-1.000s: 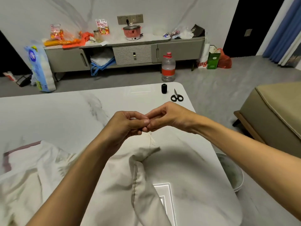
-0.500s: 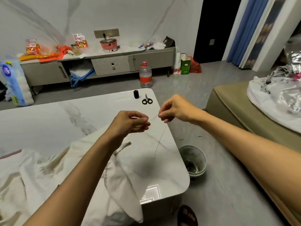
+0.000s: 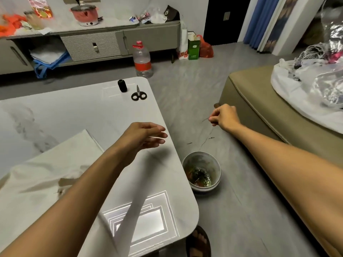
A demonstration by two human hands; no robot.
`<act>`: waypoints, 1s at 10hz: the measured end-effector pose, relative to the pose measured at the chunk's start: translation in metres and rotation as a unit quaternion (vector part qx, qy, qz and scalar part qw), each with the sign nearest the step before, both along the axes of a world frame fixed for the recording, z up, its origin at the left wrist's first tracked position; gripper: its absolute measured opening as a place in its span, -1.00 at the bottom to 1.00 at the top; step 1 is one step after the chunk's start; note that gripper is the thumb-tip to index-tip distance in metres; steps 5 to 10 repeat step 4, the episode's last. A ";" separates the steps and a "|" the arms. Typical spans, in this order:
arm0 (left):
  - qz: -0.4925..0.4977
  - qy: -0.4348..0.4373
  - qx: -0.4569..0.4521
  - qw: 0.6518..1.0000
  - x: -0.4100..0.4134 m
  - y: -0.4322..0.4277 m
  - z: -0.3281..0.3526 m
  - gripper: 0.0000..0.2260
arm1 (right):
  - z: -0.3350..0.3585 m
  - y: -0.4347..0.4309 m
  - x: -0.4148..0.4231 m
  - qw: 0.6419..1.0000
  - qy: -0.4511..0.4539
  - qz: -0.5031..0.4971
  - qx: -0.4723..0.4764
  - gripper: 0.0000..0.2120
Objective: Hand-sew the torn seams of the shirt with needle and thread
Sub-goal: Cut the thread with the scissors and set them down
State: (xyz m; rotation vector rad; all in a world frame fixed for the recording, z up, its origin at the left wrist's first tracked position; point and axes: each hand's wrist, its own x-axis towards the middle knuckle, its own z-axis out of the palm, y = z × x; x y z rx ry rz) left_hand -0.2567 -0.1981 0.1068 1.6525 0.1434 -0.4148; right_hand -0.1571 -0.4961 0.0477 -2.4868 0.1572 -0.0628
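Pinching a loose thread (image 3: 207, 136) over the floor (image 3: 241, 210), our right grip (image 3: 223, 116) hangs near the bowl (image 3: 217, 165); our left grip (image 3: 146, 135) hovers released over the tabletop (image 3: 74, 112), where the white shirt (image 3: 42, 169) lies spread beneath our forearm (image 3: 83, 191).

White marble table (image 3: 74, 115) carries shirt (image 3: 42, 175), black thread spool (image 3: 122, 85), scissors (image 3: 138, 94).

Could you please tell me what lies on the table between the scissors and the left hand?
Nothing: the head view shows only bare table between the scissors and the left hand.
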 end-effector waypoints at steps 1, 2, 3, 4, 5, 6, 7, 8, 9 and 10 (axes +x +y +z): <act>0.001 0.019 -0.008 1.000 0.015 0.000 -0.025 -0.84 | -0.058 -0.003 0.013 0.999 0.036 -0.003 -0.021 -0.89; -0.001 0.027 -0.013 1.000 0.020 0.001 -0.037 -0.84 | -0.089 -0.002 0.014 0.994 0.094 0.019 -0.046 -0.95; 0.004 0.031 -0.015 0.999 0.023 0.005 -0.041 -0.84 | -0.105 0.006 0.017 0.983 0.155 0.040 -0.092 -0.66; 0.013 0.030 -0.021 0.999 0.020 0.008 -0.040 -0.85 | -0.104 0.011 0.015 0.981 0.161 0.034 -0.099 -0.62; 0.013 0.030 -0.021 0.999 0.020 0.008 -0.040 -0.85 | -0.104 0.011 0.015 0.981 0.161 0.034 -0.099 -0.62; 0.013 0.030 -0.021 0.999 0.020 0.008 -0.040 -0.85 | -0.104 0.011 0.015 0.981 0.161 0.034 -0.099 -0.62; 0.013 0.030 -0.021 0.999 0.020 0.008 -0.040 -0.85 | -0.104 0.011 0.015 0.981 0.161 0.034 -0.099 -0.62; 0.013 0.030 -0.021 0.999 0.020 0.008 -0.040 -0.85 | -0.104 0.011 0.015 0.981 0.161 0.034 -0.099 -0.62; 0.013 0.030 -0.021 0.999 0.020 0.008 -0.040 -0.85 | -0.104 0.011 0.015 0.981 0.161 0.034 -0.099 -0.62; 0.013 0.030 -0.021 0.999 0.020 0.008 -0.040 -0.85 | -0.104 0.011 0.015 0.981 0.161 0.034 -0.099 -0.62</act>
